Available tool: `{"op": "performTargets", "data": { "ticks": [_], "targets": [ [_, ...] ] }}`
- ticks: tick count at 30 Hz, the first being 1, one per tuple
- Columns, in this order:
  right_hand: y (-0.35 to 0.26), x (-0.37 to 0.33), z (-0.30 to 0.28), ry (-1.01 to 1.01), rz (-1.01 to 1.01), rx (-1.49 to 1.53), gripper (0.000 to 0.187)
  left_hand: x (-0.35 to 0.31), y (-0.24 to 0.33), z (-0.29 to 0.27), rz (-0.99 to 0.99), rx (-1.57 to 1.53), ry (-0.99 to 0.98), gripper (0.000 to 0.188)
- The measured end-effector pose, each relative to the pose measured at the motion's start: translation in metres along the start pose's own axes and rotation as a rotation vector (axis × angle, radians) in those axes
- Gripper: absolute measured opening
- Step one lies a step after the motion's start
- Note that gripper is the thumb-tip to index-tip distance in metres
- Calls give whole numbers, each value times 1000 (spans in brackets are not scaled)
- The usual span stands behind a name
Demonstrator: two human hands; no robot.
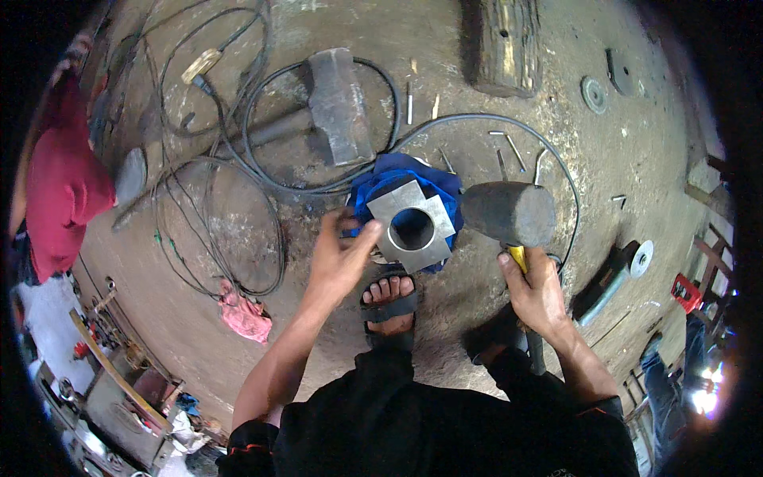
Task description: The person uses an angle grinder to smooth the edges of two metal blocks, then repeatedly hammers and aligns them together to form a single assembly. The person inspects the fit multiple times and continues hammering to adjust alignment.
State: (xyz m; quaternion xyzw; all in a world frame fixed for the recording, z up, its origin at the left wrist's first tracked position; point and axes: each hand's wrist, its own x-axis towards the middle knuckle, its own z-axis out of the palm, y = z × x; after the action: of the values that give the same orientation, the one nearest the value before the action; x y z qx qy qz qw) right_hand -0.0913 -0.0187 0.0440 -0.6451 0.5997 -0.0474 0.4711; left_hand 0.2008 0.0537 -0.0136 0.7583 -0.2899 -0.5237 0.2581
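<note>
A grey metal plate (435, 208) with notched corners and a round hole lies on crumpled blue cloth (397, 161) in front of my feet. My left hand (340, 258) is at its left side, thumb near the plate's edge and the fingers apart beside the cloth; whether they touch it I cannot tell. My right hand (537, 290) grips the handle of a black-headed mallet (509, 213). Yellow shows on the handle near the head, and its dark end sticks out below my fist. The mallet head is just right of the plate.
A sledgehammer (340, 107) lies beyond the plate, amid looped black cable (253, 147). At the far side is a wooden block (509, 48). An angle grinder (612, 282) lies to the right. A person in red (67, 179) is at the left, near pink cloth (244, 312).
</note>
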Motion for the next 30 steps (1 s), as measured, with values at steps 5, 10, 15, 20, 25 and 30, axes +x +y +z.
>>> {"op": "performTargets", "data": {
  "ticks": [5,10,15,20,25,30],
  "targets": [
    [-6,-15,-4,-115,-43,-180,22,33,-13,34,-86,17,2,86],
    [-9,-24,-2,-141,-420,-273,14,22,-6,44,-53,143,175,73],
    [-2,6,7,-311,-501,-593,14,15,0,51,-59,176,282,66],
    [11,-2,8,-183,-425,-425,25,17,-6,52,-3,125,263,66],
    [-5,9,1,-147,-722,-379,17,17,-8,53,-39,162,255,68],
    [-47,1,-18,-109,-358,-424,20,19,-12,53,50,100,277,71]
  ]
}}
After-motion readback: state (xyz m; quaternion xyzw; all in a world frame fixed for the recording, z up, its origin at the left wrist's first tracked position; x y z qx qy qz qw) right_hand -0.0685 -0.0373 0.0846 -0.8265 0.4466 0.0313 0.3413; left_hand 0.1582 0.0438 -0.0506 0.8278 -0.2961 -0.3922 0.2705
